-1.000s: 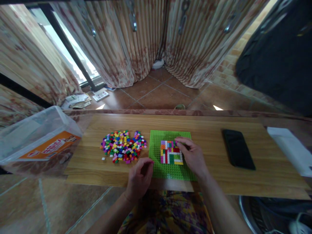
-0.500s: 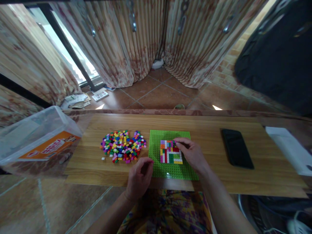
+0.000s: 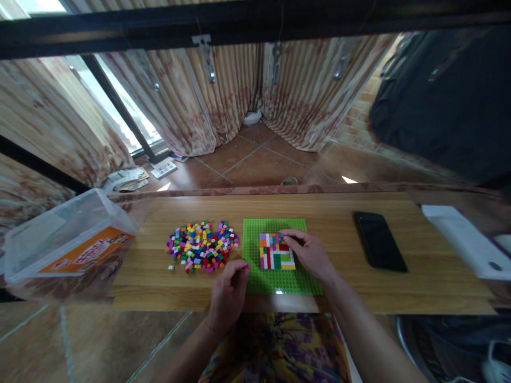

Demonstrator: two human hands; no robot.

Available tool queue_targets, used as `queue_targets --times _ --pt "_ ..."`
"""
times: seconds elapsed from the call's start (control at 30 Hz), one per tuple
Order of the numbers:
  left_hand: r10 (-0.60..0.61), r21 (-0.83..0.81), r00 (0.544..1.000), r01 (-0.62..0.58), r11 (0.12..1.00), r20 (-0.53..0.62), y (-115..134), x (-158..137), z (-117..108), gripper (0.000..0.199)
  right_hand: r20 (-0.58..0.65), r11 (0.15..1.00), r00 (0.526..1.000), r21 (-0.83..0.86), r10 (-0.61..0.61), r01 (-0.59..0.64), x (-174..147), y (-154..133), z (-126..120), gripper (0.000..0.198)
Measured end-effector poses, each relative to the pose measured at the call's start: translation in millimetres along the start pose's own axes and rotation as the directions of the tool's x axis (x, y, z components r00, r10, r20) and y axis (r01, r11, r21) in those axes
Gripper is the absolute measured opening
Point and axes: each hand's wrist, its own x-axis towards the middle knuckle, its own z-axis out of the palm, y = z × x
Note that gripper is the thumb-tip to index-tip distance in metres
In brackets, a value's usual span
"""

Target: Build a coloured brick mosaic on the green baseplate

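A green studded baseplate (image 3: 251, 229) lies on the wooden board. On it sits a square patch of colourful building bricks (image 3: 277, 251). My right hand (image 3: 309, 252) is at the patch's upper right corner, thumb and index finger pinched on a small brick there that the fingertips mostly cover. My left hand (image 3: 229, 290) is closed near the baseplate's left edge, with a small magenta brick (image 3: 246, 266) at its fingertips. To the left of the baseplate spreads a heap of loose bricks (image 3: 202, 247) in many colours. One white brick (image 3: 171, 267) lies apart from the heap.
A clear plastic box (image 3: 80, 223) with an orange label stands at the left. On the right of the board (image 3: 335, 213) rests a black phone (image 3: 379, 242), with a white box (image 3: 459, 239) beyond it. A dark bar (image 3: 247, 24) crosses the top of the view.
My head view has tilted and shifted slightly, so the whole scene sits a little lower. Both hands keep nearly the same places: right at the patch's corner, left beside the baseplate.
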Motion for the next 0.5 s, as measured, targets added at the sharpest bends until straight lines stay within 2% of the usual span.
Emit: queue_targets --times 0.07,0.13,0.2,0.23,0.3,0.37,0.43,0.5 --pt "-0.009 -0.002 1.0 0.009 1.0 0.002 -1 0 0 0.012 -0.049 0.999 0.999 0.03 -0.014 0.016 -4 1 -2 0.031" --pt "-0.023 -0.009 1.0 0.023 1.0 0.007 -2 -1 0 0.015 -0.17 0.998 0.984 0.018 -0.049 0.053 -12 -2 -3 0.031" --pt "-0.037 -0.027 0.999 0.037 0.999 0.014 -2 -2 0 0.016 -0.293 0.99 0.947 -0.086 -0.133 0.112 -23 -10 -1 0.027" --pt "-0.044 -0.037 0.999 0.045 0.998 0.018 -3 -2 1 0.017 -0.31 0.975 0.93 -0.16 -0.198 0.154 -29 -15 2 0.025" --pt "-0.057 -0.056 0.998 0.058 0.997 0.02 -3 -2 1 0.017 -0.25 0.936 0.916 -0.246 -0.313 0.252 -43 -26 11 0.02" --pt "-0.062 -0.073 0.998 0.063 0.995 0.015 -3 -2 2 0.017 -0.1 0.891 0.913 -0.284 -0.394 0.353 -55 -36 25 0.019" --pt "-0.059 -0.081 0.998 0.059 0.995 0.0 -2 -2 1 0.017 0.059 0.838 0.89 -0.314 -0.452 0.447 -64 -41 40 0.021" --pt "-0.053 -0.09 0.999 0.052 0.995 -0.01 0 -2 1 0.016 0.15 0.78 0.858 -0.364 -0.491 0.509 -68 -41 53 0.025"
